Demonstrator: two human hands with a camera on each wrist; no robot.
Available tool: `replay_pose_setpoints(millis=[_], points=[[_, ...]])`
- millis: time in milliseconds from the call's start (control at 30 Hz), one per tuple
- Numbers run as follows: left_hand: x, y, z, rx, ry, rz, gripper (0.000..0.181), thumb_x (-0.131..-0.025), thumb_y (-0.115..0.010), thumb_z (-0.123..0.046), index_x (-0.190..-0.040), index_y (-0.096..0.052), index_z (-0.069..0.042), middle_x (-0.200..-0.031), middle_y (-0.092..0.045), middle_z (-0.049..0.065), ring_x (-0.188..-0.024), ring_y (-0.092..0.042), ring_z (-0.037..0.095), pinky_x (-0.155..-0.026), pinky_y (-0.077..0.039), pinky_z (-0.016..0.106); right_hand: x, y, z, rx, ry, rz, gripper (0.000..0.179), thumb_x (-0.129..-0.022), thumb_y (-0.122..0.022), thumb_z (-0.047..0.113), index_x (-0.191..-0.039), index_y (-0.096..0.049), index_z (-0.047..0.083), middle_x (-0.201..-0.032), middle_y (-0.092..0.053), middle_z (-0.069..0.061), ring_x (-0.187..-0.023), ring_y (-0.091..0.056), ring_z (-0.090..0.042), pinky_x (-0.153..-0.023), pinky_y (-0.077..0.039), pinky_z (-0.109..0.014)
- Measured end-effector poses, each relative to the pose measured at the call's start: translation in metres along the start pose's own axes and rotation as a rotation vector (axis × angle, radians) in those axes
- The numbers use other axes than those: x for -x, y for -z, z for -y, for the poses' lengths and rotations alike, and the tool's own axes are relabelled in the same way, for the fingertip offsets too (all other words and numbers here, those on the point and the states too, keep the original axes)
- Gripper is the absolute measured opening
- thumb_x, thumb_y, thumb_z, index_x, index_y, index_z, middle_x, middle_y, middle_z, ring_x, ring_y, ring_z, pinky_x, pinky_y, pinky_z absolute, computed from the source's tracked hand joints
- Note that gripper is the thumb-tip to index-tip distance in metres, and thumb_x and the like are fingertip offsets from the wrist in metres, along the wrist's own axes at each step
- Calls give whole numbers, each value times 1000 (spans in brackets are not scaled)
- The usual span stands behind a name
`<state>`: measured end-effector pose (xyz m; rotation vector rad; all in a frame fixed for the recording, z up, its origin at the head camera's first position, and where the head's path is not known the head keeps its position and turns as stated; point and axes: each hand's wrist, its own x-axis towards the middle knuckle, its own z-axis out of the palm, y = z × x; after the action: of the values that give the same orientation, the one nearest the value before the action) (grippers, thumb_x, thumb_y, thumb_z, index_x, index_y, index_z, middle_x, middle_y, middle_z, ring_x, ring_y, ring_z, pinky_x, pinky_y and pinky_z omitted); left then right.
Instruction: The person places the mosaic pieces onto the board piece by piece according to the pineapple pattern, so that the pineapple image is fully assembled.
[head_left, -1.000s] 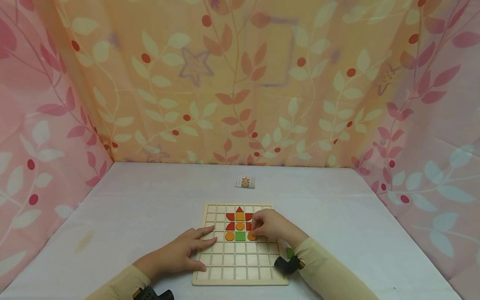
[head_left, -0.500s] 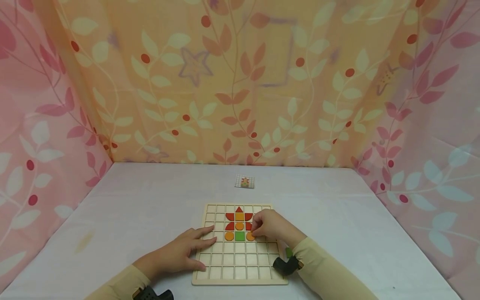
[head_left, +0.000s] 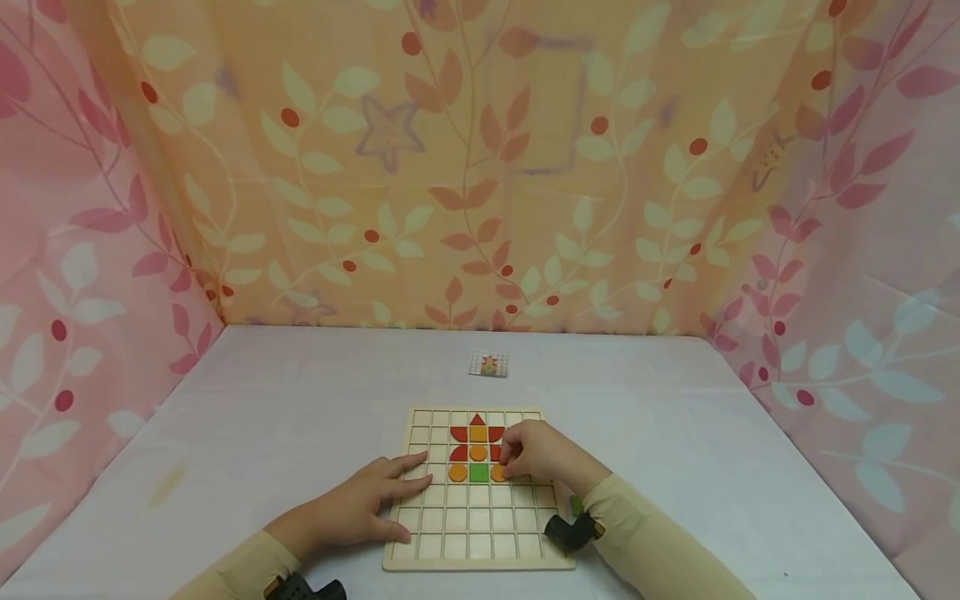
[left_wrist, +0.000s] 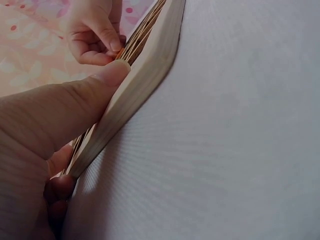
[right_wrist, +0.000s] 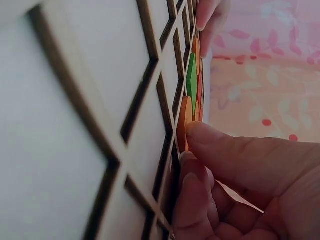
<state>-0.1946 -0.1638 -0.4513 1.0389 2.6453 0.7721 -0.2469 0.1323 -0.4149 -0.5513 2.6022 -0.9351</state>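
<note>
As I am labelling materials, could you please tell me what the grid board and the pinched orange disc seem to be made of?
The grid board looks like pale, smooth wood, judging by faint layered lines along its edge. The pinched orange disc could be painted wood or plastic; its smooth, even colour fits both.

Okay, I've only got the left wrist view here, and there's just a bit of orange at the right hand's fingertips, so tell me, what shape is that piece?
Observer: The right hand is pinching a round orange disc.
Operator: What's beside it on the board?
Observer: A green square lies next to it on the board.
Operator: Anything past the board's far edge?
Observer: Yes, a small printed card lies there.
</note>
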Motion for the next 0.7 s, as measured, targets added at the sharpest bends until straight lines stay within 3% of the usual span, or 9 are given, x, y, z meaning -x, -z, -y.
replay_pose_setpoints(millis=[267, 500, 700], points=[[0, -1, -1, 10, 22, 8, 75, -73, -60, -62, -138, -41, -29, -151, -20, -2, -120, -32, 16, -97, -30, 44, 5, 17, -6, 41, 22, -30, 13, -75, -74, 11, -70, -63, 15, -67, -56, 4, -65, -50, -13, -59, -41, -29], [1, 1, -2, 13, 16, 6, 75, -74, -59, -62, -138, -41, -27, -151, -21, 0, -122, -32, 19, -97, -30, 47, 22, 40, -16, -5, -32, -43, 9, -78, -69, 6, -74, -63, 10, -64, -56, 2, -59, -50, -12, -53, -43, -28], [1, 1, -3, 22, 20, 6, 75, -74, -59, -62, -138, -41, -27, -151, -21, -1, -122, -32, 19, -97, -30, 47, 38, 55, -28, 0, -27, -31, 5, -77, -69, 5, -78, -64, 6, -64, -56, 2, -58, -50, -13, -53, -43, -29]])
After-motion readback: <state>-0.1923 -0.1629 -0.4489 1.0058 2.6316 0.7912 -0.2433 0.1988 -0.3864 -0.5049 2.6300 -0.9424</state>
